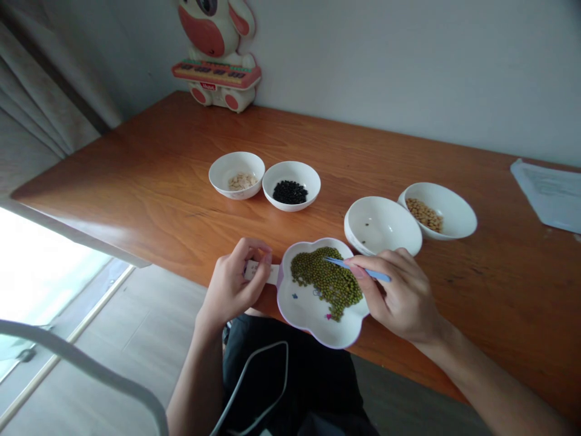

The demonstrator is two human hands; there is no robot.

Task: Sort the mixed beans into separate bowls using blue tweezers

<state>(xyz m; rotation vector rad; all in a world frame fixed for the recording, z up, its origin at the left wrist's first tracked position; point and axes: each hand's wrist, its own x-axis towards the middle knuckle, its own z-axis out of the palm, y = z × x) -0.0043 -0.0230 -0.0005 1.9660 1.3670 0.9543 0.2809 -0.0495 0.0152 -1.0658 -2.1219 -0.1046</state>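
Observation:
A white flower-shaped dish [299,312] with a lilac rim lies at the table's front edge, partly overhanging it. Its short white handle is pinched by my left hand [238,281]. Green mung beans [327,275] cover the dish's upper and right parts. Blue tweezers [379,275] are gripped in my right hand [402,297], their tips down at the beans; whether a bean is between the tips I cannot tell. Just behind my right hand stands a white bowl [393,227] with two small dark greenish bits inside.
Farther back are bowls of pale flat pieces [218,175] and black beans [270,189]. A bowl of tan soybeans [458,221] stands on the right. A cow-shaped toy keyboard [222,79] leans by the wall, papers [551,194] lie at far right, and a cable [254,357] crosses my lap.

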